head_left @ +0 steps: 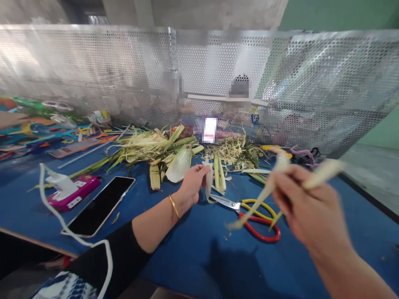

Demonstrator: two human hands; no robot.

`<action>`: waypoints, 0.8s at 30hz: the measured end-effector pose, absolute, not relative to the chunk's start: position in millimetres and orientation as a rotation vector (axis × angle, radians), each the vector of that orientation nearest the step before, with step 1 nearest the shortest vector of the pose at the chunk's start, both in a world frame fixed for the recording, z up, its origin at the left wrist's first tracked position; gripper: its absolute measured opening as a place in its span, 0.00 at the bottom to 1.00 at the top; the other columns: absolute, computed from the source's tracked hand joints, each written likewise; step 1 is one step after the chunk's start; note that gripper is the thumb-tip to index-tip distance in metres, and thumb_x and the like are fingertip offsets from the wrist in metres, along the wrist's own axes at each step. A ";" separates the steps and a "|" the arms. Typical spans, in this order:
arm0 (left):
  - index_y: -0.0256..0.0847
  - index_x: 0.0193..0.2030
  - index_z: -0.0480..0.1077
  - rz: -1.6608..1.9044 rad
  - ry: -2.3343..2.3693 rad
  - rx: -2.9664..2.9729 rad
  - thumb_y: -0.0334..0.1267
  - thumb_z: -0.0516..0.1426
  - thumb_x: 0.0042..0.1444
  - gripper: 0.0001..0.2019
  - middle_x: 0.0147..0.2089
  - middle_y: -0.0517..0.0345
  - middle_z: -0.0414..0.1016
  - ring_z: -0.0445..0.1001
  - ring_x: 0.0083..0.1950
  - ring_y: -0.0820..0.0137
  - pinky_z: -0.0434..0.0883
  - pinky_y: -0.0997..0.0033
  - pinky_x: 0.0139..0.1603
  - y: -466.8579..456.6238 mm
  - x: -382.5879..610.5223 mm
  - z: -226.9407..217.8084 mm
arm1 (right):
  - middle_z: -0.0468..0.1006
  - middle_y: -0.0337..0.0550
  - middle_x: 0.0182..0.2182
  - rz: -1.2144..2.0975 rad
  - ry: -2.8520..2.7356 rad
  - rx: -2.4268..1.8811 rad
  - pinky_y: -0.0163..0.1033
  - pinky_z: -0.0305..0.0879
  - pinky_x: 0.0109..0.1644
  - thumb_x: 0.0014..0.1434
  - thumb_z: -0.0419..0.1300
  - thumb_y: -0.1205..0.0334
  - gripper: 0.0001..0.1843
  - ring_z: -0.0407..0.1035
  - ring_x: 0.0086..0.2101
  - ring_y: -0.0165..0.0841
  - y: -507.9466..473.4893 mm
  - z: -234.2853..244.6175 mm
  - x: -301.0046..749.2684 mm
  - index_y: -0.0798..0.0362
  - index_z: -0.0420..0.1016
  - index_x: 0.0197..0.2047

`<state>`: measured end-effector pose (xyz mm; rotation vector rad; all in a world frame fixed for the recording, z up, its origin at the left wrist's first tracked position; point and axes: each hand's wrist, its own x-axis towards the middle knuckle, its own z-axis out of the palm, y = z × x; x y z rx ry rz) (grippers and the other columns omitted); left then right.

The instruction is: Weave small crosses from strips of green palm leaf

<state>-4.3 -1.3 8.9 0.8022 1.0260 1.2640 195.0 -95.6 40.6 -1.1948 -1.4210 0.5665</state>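
Observation:
My left hand (pixel 197 182), with a gold bangle at the wrist, pinches a thin pale plant strip (pixel 208 187) that hangs down over the table. At the right, my right hand (pixel 308 199) is closed around pale plant strips (pixel 262 197); they are smeared by motion and stick out on both sides of the fist. Between the hands lie scissors (pixel 237 205) with one yellow and one red handle, blades pointing left. Behind my left hand stand a broad pale leaf sheath (pixel 180 164) and a split green stalk (pixel 220 172).
A heap of long husk leaves (pixel 143 145) and a pile of shredded bits (pixel 238 151) lie at the back, before a perforated metal screen (pixel 205 54). At the left are a black phone (pixel 101 205), a magenta power strip (pixel 75 194) and a white cable (pixel 51 207).

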 end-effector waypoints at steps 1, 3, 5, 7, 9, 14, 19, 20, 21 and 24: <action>0.37 0.28 0.68 1.231 0.961 0.827 0.36 0.60 0.50 0.06 0.27 0.58 0.73 0.71 0.26 0.76 0.67 0.77 0.28 -7.6 -1.7 11.9 | 0.65 0.34 0.19 0.675 -1.384 -1.225 0.32 0.50 0.17 0.58 0.59 0.52 0.11 0.55 0.16 0.25 -84.8 41.2 184.3 0.52 0.71 0.33; 0.37 0.28 0.68 1.175 0.866 0.893 0.37 0.62 0.48 0.07 0.27 0.59 0.73 0.70 0.26 0.76 0.68 0.76 0.28 -19.4 2.6 16.8 | 0.62 0.32 0.17 0.875 -1.335 -1.275 0.32 0.48 0.18 0.54 0.61 0.51 0.12 0.53 0.16 0.24 -71.9 39.2 166.9 0.52 0.70 0.30; 0.36 0.28 0.69 1.165 0.815 0.944 0.37 0.63 0.46 0.08 0.27 0.60 0.72 0.69 0.26 0.77 0.69 0.76 0.29 -28.6 5.5 20.1 | 0.63 0.32 0.19 0.894 -1.378 -1.286 0.32 0.50 0.20 0.54 0.60 0.52 0.12 0.54 0.18 0.25 -68.5 33.9 156.1 0.52 0.70 0.30; 0.36 0.28 0.71 1.161 0.797 0.970 0.38 0.64 0.44 0.09 0.28 0.60 0.71 0.68 0.28 0.77 0.68 0.76 0.30 -34.6 7.0 22.1 | 0.66 0.33 0.21 0.849 -1.439 -1.299 0.32 0.52 0.23 0.54 0.59 0.53 0.11 0.55 0.20 0.26 -69.5 27.7 151.1 0.52 0.70 0.32; 0.35 0.27 0.72 1.153 0.796 0.977 0.39 0.65 0.43 0.10 0.29 0.59 0.71 0.68 0.30 0.76 0.68 0.77 0.31 -37.7 7.6 23.0 | 0.67 0.34 0.22 0.806 -1.469 -1.315 0.33 0.54 0.25 0.54 0.59 0.54 0.11 0.57 0.22 0.27 -70.6 23.0 149.7 0.52 0.70 0.36; 0.36 0.25 0.73 1.117 0.806 0.972 0.39 0.64 0.42 0.08 0.29 0.59 0.71 0.67 0.30 0.76 0.64 0.77 0.30 -40.4 7.5 23.9 | 0.67 0.33 0.22 0.785 -1.501 -1.315 0.34 0.55 0.26 0.54 0.58 0.55 0.13 0.58 0.23 0.29 -68.7 20.8 150.5 0.51 0.70 0.42; 0.37 0.25 0.73 1.143 0.790 1.025 0.38 0.64 0.42 0.07 0.27 0.60 0.71 0.65 0.28 0.77 0.62 0.76 0.29 -41.7 7.3 25.5 | 0.68 0.35 0.23 0.768 -1.577 -1.313 0.34 0.55 0.30 0.53 0.57 0.58 0.07 0.59 0.26 0.30 -69.0 23.9 150.1 0.52 0.71 0.31; 0.37 0.24 0.74 1.160 0.787 1.037 0.38 0.64 0.42 0.07 0.27 0.60 0.71 0.64 0.28 0.77 0.62 0.77 0.29 -41.9 7.3 25.8 | 0.67 0.34 0.22 0.759 -1.581 -1.317 0.34 0.55 0.29 0.53 0.57 0.58 0.07 0.58 0.25 0.30 -69.5 24.5 150.2 0.52 0.70 0.29; 0.37 0.25 0.74 1.172 0.782 1.049 0.39 0.64 0.43 0.07 0.27 0.60 0.71 0.64 0.28 0.77 0.62 0.76 0.30 -42.1 7.3 26.1 | 0.66 0.34 0.21 0.746 -1.586 -1.320 0.33 0.54 0.28 0.53 0.57 0.58 0.07 0.57 0.24 0.29 -70.0 24.8 150.4 0.52 0.68 0.27; 0.36 0.29 0.77 1.136 0.728 1.083 0.43 0.64 0.45 0.11 0.29 0.58 0.73 0.66 0.31 0.75 0.63 0.75 0.34 -42.7 7.5 25.7 | 0.61 0.32 0.19 0.693 -1.628 -1.327 0.33 0.51 0.26 0.53 0.57 0.58 0.10 0.54 0.22 0.27 -71.0 23.5 151.4 0.52 0.65 0.24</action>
